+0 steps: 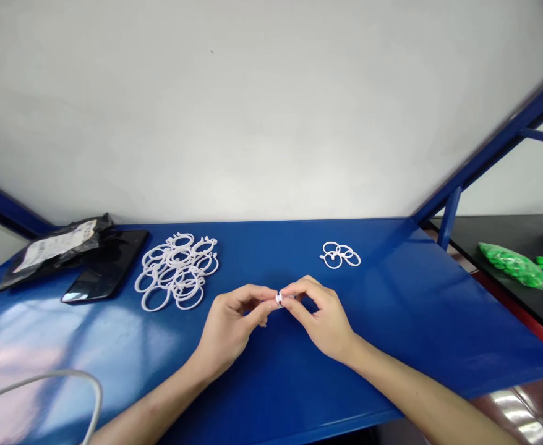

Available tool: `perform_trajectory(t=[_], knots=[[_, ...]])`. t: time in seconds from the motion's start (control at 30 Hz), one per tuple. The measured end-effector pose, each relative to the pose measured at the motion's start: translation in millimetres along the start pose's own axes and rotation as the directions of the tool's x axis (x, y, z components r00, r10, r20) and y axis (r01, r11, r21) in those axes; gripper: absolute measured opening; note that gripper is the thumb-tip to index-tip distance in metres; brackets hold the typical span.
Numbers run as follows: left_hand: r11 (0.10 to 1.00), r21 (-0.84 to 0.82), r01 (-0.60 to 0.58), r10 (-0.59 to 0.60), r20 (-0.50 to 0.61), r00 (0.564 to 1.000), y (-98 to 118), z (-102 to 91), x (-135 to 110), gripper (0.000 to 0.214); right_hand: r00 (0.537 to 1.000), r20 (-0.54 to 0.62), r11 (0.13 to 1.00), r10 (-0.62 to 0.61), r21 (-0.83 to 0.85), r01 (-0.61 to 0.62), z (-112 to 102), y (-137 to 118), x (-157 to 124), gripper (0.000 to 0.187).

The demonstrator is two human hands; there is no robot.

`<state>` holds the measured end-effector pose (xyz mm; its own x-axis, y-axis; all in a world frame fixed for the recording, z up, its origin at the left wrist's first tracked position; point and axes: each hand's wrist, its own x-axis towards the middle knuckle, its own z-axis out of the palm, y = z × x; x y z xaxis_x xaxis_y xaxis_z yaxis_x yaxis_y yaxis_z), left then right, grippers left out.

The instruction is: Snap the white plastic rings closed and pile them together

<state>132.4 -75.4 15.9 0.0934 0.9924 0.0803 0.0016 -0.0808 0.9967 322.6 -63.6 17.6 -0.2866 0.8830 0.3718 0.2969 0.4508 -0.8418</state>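
Left hand (pixel 229 318), right hand (pixel 322 318): both pinching small white piece (pixel 279 299) in fingertips, likely because tiny; fingers partly hide shape. Bigger white-ring pile (pixel 177 265) left of hands, smaller ring cluster (pixel 339 253) beyond right hand, presumably spaced for elbow room on desk (pixel 271 241).

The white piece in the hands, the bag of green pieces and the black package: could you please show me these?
White piece (pixel 279 298), head view: its middle.
Bag of green pieces (pixel 516 266), head view: its middle.
Black package (pixel 57 245), head view: white label.
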Motion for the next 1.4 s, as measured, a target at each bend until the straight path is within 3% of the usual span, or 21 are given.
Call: perform_trajectory(t=[0.23, 0.43, 0.6, 0.7, 0.77, 0.83, 0.9, 0.97, 1.1, 1.23, 1.3, 1.4], knots=[[0.971, 0.098, -0.220, 0.219, 0.022, 0.976, 1, -2.7, -3, 0.007, 0.996, 0.053, 0.996, -0.078, 0.034, 0.076, -3, 1, -1, 0.009], [0.880, 0.175, -0.441, 0.429, 0.105, 0.897, 0, -4.0, -2, 0.014, 0.992, 0.111, 0.994, -0.065, 0.095, 0.054, -6, 3, -1, 0.012], [0.779, 0.285, -0.558, 0.517, 0.211, 0.830, -2, -9.0, 1, 0.014, 0.981, 0.167, 0.995, -0.095, -0.023, 0.100, -5, 5, -2, 0.010], [0.649, 0.463, -0.604, 0.502, 0.335, 0.797, -1, -27.6, 16, 0.015, 0.974, 0.179, 0.974, -0.142, -0.152, 0.170, -5, 8, 1, 0.005], [0.504, 0.653, -0.566, 0.508, 0.307, 0.805, -2, -48.2, 31, 0.019, 0.964, 0.177, 0.944, -0.197, -0.230, 0.235, -8, 13, 6, 0.006], [0.332, 0.864, -0.379, 0.538, 0.156, 0.828, -6, -71.0, 45, 0.024, 0.966, 0.139, 0.913, -0.217, -0.320, 0.251, -16, 21, 13, 0.009], [0.201, 0.962, -0.185, 0.530, 0.052, 0.846, -13, -90.1, 56, 0.029, 0.980, 0.042, 0.875, -0.195, -0.443, 0.194, -28, 30, 21, 0.012], [0.118, 0.991, -0.063, 0.477, -0.001, 0.879, -20, -101.7, 61, 0.031, 0.987, -0.057, 0.823, -0.152, -0.559, 0.095, -42, 41, 28, 0.015], [0.067, 0.998, 0.021, 0.383, -0.045, 0.923, -26, -106.3, 61, 0.030, 0.988, -0.134, 0.708, -0.071, -0.705, -0.045, -63, 54, 34, 0.021], [0.037, 0.999, 0.012, 0.403, -0.026, 0.915, -21, -103.9, 59, 0.031, 0.992, -0.123, 0.636, -0.029, -0.768, -0.076, -58, 49, 31, 0.027], [0.040, 0.999, -0.011, 0.456, -0.008, 0.890, -16, -99.9, 57, 0.030, 0.995, -0.094, 0.685, -0.030, -0.727, -0.048, -49, 42, 27, 0.027], [0.063, 0.989, -0.131, 0.553, 0.074, 0.830, -6, -83.1, 47, 0.025, 1.000, -0.001, 0.855, -0.006, -0.519, 0.004, -31, 29, 20, 0.022]])
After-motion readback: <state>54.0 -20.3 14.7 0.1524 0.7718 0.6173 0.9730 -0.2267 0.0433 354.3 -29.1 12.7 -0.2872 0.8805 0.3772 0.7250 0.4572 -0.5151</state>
